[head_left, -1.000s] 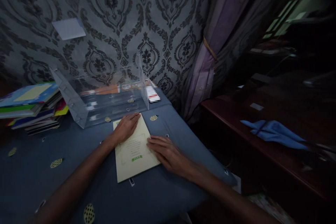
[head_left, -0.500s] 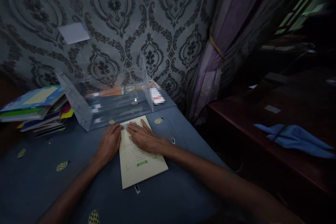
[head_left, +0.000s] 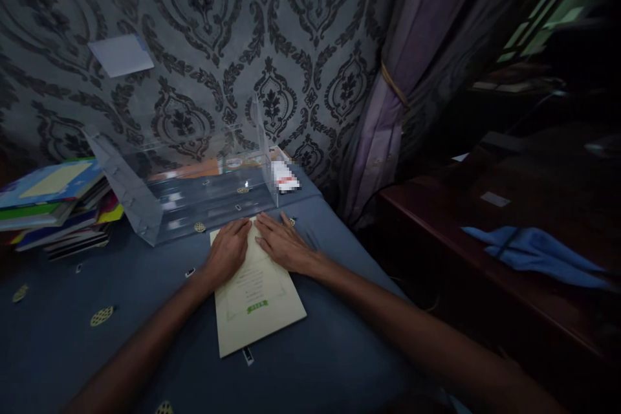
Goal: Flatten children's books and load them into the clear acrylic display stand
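A cream-coloured booklet [head_left: 259, 330] with a green printed label and small text lies flat on the blue patterned tablecloth. My left hand [head_left: 229, 247] rests on its far left part, fingers stretched forward and close together. On the far right part lies my right hand [head_left: 285, 242], its fingers extended and the thumb a little apart. The fingertips of both hands nearly meet at the booklet's far edge and cover its top print. Neither hand grasps anything. Just beyond stands a clear acrylic rack [head_left: 145, 207].
A stack of colourful books [head_left: 58, 197] sits at the left. Behind the rack are an orange item [head_left: 187, 168] and a white packet [head_left: 285, 176], partly blurred. A purple curtain [head_left: 376, 123] hangs at the right, near a dark red surface with a blue cloth [head_left: 533, 255].
My left hand has moved from the booklet's left edge onto its page. My right hand has shifted right and toward the far edge. The view has turned slightly right.
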The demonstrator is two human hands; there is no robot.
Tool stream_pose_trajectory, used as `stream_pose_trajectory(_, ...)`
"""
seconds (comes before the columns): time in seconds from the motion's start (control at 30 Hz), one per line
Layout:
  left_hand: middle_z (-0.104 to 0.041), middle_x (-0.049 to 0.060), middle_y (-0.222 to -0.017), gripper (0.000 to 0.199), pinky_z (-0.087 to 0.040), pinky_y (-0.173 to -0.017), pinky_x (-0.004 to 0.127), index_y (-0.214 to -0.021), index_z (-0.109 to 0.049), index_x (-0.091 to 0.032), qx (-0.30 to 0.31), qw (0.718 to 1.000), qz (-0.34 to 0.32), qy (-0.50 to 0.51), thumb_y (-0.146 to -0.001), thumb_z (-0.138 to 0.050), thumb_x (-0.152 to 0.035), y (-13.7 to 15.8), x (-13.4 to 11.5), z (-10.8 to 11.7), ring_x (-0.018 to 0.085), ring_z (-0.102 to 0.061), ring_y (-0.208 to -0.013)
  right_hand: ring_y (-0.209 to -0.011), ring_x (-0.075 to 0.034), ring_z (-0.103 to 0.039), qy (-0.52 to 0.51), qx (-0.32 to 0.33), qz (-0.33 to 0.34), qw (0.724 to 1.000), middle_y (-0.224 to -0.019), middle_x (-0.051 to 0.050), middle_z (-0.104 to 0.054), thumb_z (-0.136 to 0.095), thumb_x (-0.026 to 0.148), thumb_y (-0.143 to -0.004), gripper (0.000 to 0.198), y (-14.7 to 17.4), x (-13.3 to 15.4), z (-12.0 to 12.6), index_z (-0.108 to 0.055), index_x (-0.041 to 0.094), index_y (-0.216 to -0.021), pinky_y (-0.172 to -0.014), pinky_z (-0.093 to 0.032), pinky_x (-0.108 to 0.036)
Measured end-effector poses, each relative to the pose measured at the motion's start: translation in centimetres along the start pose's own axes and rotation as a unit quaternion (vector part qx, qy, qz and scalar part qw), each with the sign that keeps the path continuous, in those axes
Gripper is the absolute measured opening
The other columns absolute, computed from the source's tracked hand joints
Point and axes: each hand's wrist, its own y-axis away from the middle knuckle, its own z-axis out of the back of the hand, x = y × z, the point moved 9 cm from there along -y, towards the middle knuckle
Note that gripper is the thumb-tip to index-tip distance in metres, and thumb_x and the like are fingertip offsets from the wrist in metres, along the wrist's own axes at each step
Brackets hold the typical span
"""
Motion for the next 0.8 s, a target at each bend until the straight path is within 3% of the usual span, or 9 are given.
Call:
stream_pose_trajectory(0.2, -0.06, 0.017, -0.135, 0.044, -0.047, -0.102, 0.05, -0.133, -0.056, -0.014, 0.022, 0.999, -0.021, 0.029, -0.093, -0.039, -0.011, -1.4, -0.8, -0.9, 0.029, -0.056, -0.125, -0.144, -0.028, -0.037, 0.003, -0.006, -0.033, 0.999, -0.152, -0.021, -0.043, -0.038, 0.025, -0.101, 0.049, 0.7, -0.5, 0.7, -0.04, 0.008, -0.147, -0.12, -0.021, -0.056)
stream_pose_trajectory(0.4, -0.056, 0.013, -0.142, 0.045, -0.042, -0.106, 0.048, -0.14, -0.05, -0.017, 0.045, 0.995, -0.076, 0.045, -0.098, -0.036, -0.015, -1.8, -1.4, -0.9, 0.025, -0.047, -0.136, -0.14, -0.028, -0.043, 0.001, -0.028, -0.023, 0.999, -0.148, -0.019, -0.049, -0.037, 0.025, -0.101, 0.045, 2.1, -0.2, 1.5, -0.044, 0.015, -0.145, -0.118, -0.024, -0.056)
stream_pose_trajectory(0.63, -0.054, 0.014, -0.144, 0.044, -0.041, -0.106, 0.047, -0.14, -0.05, -0.014, 0.076, 0.992, -0.089, 0.051, -0.098, -0.036, -0.016, -2.1, -1.3, -1.2, 0.025, -0.049, -0.134, -0.139, -0.026, -0.044, -0.003, -0.013, -0.023, 1.0, -0.147, -0.018, -0.05, -0.04, 0.025, -0.101, 0.043, 2.5, -0.3, 1.5, -0.05, 0.013, -0.14, -0.118, -0.024, -0.054)
stream_pose_trajectory(0.8, -0.054, 0.013, -0.144, 0.044, -0.04, -0.107, 0.047, -0.14, -0.05, -0.016, 0.06, 0.993, -0.085, 0.051, -0.099, -0.036, -0.016, -2.1, -1.2, -1.2, 0.025, -0.048, -0.135, -0.139, -0.026, -0.045, -0.006, -0.015, -0.027, 1.0, -0.146, -0.019, -0.051, -0.043, 0.024, -0.1, 0.042, 2.5, -0.4, 1.5, -0.052, 0.012, -0.139, -0.118, -0.025, -0.053)
